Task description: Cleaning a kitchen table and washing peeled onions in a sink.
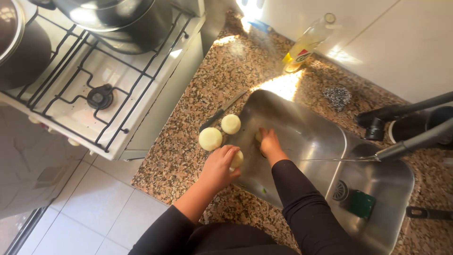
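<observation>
Pale and peeled, that's the onion (237,159) my left hand (220,166) is wrapped around, fingers curled over its top right at the near-left lip of the steel sink (311,137). My right hand (270,142) is down on the sink's drainboard, fingers closed over another pale piece (258,136), most of it hidden under my palm. Both sleeves are black, the left one pushed up past my forearm.

Just beyond my left hand, two more peeled onions (210,139) sit side by side on the speckled granite counter (188,156), the farther one (230,124) touching the sink's edge. A dark-handled knife (221,112) lies on the granite just past them, blade pointing far and right.

Out to the right, a black tap (410,144) runs a thin stream across the basin, where a green sponge (362,203) rests by the drain (339,190). Far side: a bottle of yellow liquid (306,43) and a steel scourer (337,97). Left, a white gas stove (99,80) carrying pots (122,21).
</observation>
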